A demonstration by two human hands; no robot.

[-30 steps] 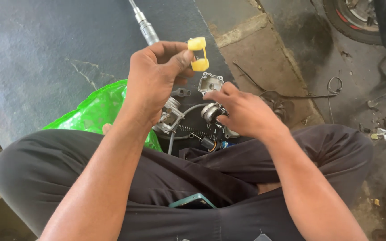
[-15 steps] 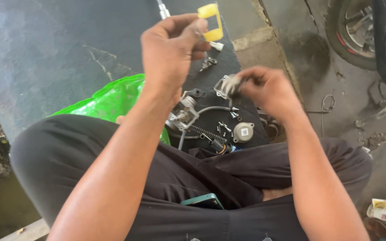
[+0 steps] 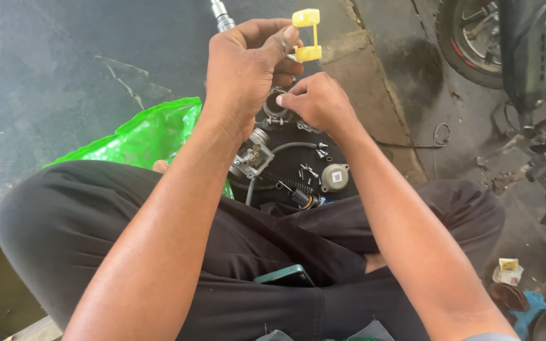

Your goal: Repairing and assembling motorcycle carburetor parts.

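Currently left hand (image 3: 248,66) raised, pinching yellow plastic float (image 3: 306,35) at fingertips; right hand (image 3: 317,101) closed on small metal ring (image 3: 275,108) just below. Light pinch, could slip and drop among loose screws (image 3: 308,170) on dark mat (image 3: 349,158), easily lost

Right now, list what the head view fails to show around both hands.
- Right hand: what its fingers pinch is hidden by the hand itself.
- Metal rod: cut off by the top edge, lower end behind the left hand.
- Yellow float: inner side covered by fingertips.
- Small screws: too small to tell apart.
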